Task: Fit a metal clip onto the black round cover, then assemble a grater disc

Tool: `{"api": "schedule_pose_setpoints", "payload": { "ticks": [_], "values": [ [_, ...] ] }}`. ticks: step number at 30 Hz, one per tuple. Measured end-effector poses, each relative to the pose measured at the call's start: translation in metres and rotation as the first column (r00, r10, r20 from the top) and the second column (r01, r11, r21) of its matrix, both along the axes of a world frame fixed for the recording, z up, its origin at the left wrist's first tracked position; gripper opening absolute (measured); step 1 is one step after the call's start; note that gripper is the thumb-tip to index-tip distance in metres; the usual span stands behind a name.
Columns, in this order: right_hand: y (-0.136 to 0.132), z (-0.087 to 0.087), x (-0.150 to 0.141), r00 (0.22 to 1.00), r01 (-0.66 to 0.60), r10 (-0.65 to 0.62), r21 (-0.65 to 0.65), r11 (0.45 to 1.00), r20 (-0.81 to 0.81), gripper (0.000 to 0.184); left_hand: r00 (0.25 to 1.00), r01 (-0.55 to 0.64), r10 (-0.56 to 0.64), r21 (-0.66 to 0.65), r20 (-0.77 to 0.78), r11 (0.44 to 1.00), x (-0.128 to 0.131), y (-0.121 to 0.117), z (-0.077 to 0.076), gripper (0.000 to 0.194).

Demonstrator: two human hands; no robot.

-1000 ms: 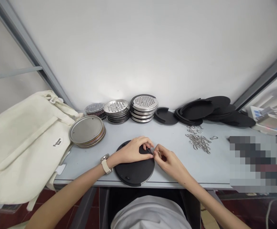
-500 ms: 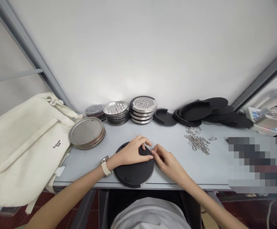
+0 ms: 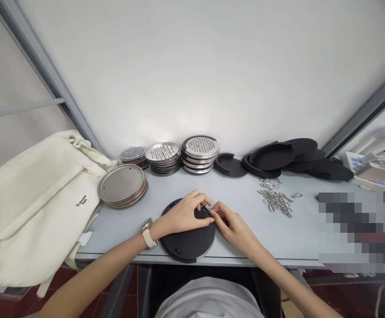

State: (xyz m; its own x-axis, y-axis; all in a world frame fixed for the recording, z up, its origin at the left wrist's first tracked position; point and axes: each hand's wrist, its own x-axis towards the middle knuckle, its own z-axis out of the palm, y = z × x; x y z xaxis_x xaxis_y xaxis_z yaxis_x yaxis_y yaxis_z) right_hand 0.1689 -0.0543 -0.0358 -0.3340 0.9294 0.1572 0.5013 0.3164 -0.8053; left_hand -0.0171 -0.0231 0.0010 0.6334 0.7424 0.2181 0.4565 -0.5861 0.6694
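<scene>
In front of me on the table lies a black round disc [image 3: 189, 243] with a small slot near its front and a silvery edge showing at the lower right. My left hand [image 3: 192, 214] rests over it, thumb and fingers curled around a small metal wire clip [image 3: 204, 209] at the disc's right side. Pinched closed at the clip's other end is my right hand [image 3: 230, 224]. The fingers partly hide the clip and where it meets the disc. More loose wire clips [image 3: 275, 201] lie in a pile to the right.
Stacked silver round plates [image 3: 121, 183] stand at the left, beside a cream bag [image 3: 47, 207]. Along the wall are piles of perforated grater discs [image 3: 162, 152], a taller stack [image 3: 201, 148] and black round holders [image 3: 272, 159]. White boxes [image 3: 374, 170] stand far right.
My hands stay at the disc's right side, with the clip shifted slightly between the fingers. The whole view has moved a little.
</scene>
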Motion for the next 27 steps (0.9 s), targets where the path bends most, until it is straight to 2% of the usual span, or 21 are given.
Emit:
{"api": "schedule_pose_setpoints", "payload": {
  "ticks": [18,27],
  "values": [
    [-0.0021,0.0027,0.0022,1.0,-0.009,0.009,-0.022,1.0,-0.013,0.023,0.997,-0.041,0.047,0.087,-0.065,0.995,-0.002,-0.0016,0.0039,0.021],
    [-0.0034,0.0037,0.0035,1.0,-0.024,0.023,-0.027,0.999,-0.019,0.021,0.999,-0.022,0.022,-0.018,0.042,1.0,-0.0024,0.0046,-0.0032,0.029]
  ]
}}
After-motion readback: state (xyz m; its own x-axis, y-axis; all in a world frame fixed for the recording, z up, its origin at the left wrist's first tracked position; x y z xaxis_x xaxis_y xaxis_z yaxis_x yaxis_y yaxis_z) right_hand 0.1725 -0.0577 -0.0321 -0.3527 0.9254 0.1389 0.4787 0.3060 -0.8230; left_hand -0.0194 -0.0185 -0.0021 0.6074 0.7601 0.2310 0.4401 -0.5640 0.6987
